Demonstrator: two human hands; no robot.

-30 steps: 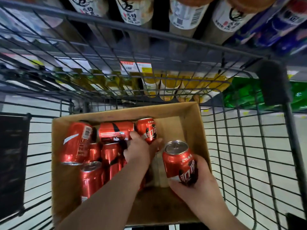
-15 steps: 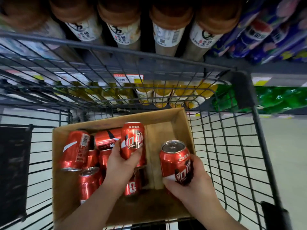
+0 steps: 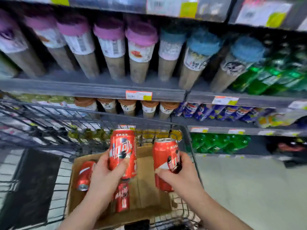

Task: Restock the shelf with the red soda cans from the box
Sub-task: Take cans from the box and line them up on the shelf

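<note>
Left hand (image 3: 106, 178) grips a red metal soda can (image 3: 123, 146); right hand (image 3: 181, 176), at three o'clock, grips a second red can (image 3: 163, 151) (both over the brown cardboard box (image 3: 146, 188)).

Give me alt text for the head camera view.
The left hand holds one red soda can, the right hand a second can, above a cardboard box in a wire cart. More cans lie in the box; blurred drink shelves ahead.

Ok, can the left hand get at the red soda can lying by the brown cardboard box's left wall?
Probably not yet: the left hand grips an upright red soda can, though the lying red can sits uncovered beside it.
</note>
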